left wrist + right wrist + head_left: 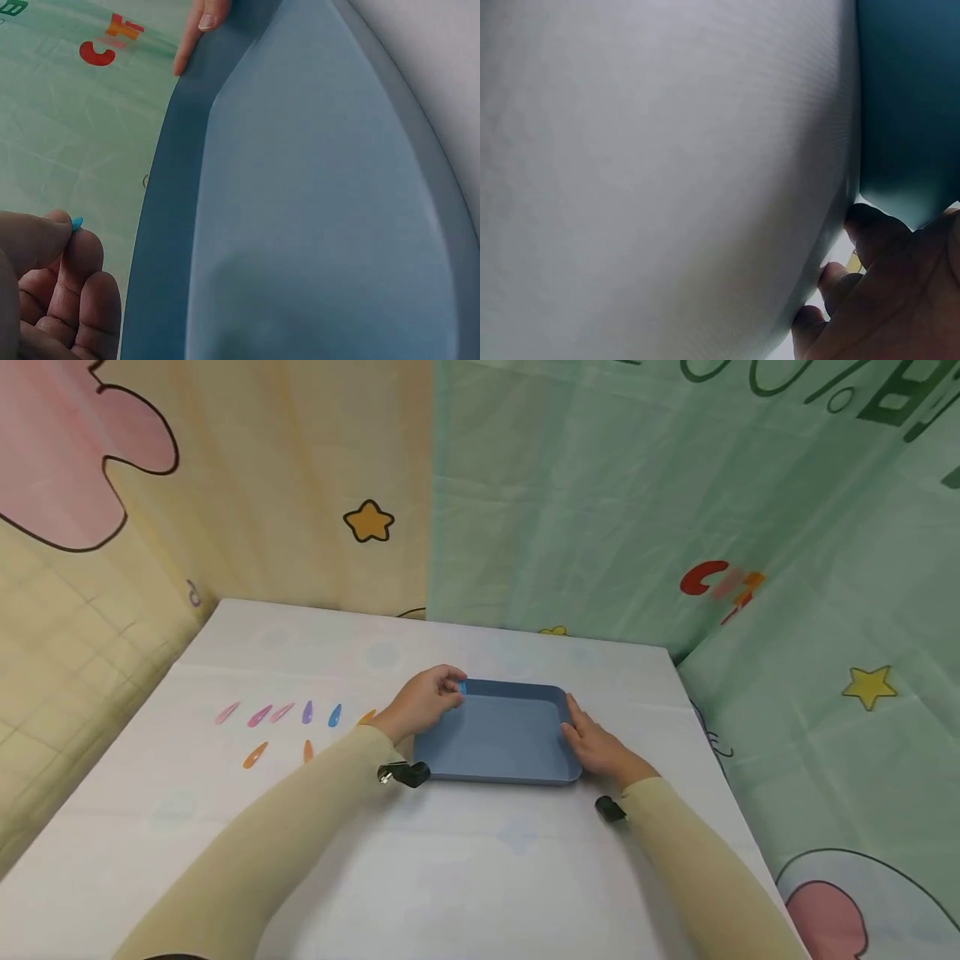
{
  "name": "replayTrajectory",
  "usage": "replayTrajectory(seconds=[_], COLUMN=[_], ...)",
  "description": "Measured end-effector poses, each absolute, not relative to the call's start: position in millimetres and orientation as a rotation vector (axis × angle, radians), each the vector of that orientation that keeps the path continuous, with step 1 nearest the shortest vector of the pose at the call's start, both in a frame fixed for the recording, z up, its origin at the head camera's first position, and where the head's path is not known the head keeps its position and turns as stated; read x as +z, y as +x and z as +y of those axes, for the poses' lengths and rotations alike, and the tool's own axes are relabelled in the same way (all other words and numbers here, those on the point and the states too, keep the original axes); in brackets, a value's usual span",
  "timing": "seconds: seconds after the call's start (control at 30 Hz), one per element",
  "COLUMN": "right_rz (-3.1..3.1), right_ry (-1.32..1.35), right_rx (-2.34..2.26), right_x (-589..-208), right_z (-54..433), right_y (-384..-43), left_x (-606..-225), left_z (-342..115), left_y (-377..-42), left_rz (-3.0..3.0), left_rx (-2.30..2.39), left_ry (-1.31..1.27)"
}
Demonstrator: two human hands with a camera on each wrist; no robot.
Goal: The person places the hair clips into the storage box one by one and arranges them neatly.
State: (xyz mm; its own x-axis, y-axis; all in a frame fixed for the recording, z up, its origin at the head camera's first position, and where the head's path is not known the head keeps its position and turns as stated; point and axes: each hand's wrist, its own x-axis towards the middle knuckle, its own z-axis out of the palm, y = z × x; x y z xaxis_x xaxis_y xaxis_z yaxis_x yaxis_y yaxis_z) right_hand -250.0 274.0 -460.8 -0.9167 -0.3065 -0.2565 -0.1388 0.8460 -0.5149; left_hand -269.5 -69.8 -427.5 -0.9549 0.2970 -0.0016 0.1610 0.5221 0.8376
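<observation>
Head cam: L hand (pixel 420 700) is pinching a blue snap hair clip (pixel 462 688) at far-left corner of blue-gray tray (pixel 502 739); can't tell if it's touching. R hand (pixel 597 747) is gripping tray's right side, thumb over rim, fingers along outside. Left of tray, 3 pink clips (pixel 259 716), a purple clip (pixel 307 712), a loose blue clip (pixel 334 715) & 3 orange clips (pixel 255 755) are lying on white tablecloth (pixel 480 877). Printed green curtain (pixel 555 502) is hanging behind tray.

L wrist cam: thumb & index are holding the clip, only its tip showing, near tray's far wall; other fingers are lying curled.

R wrist cam: R fingers are resting by tray's outer wall, touching tablecloth; thumb's grip unclear here.
</observation>
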Motion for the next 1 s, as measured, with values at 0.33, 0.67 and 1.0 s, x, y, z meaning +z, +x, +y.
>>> replayTrajectory(seconds=[0.33,0.67,1.0], right_rz=[2.703,2.700,2.704], right_ry=[-0.328,-0.338,-0.321], right_rx=[-0.682,-0.716,-0.724], right_x=[-465.5,-464.0,-463.4], right_z=[275.0,277.1,277.2], right_y=[-252.1,-252.0,-250.4], left_x=[-434.6,-433.0,-442.3], left_z=[-43.0,-19.1,2.8], left_y=[-278.0,-284.5,-290.0], left_rz=[2.591,2.532,2.451], left_rx=[1.410,1.451,1.492], left_ry=[0.451,0.428,0.432])
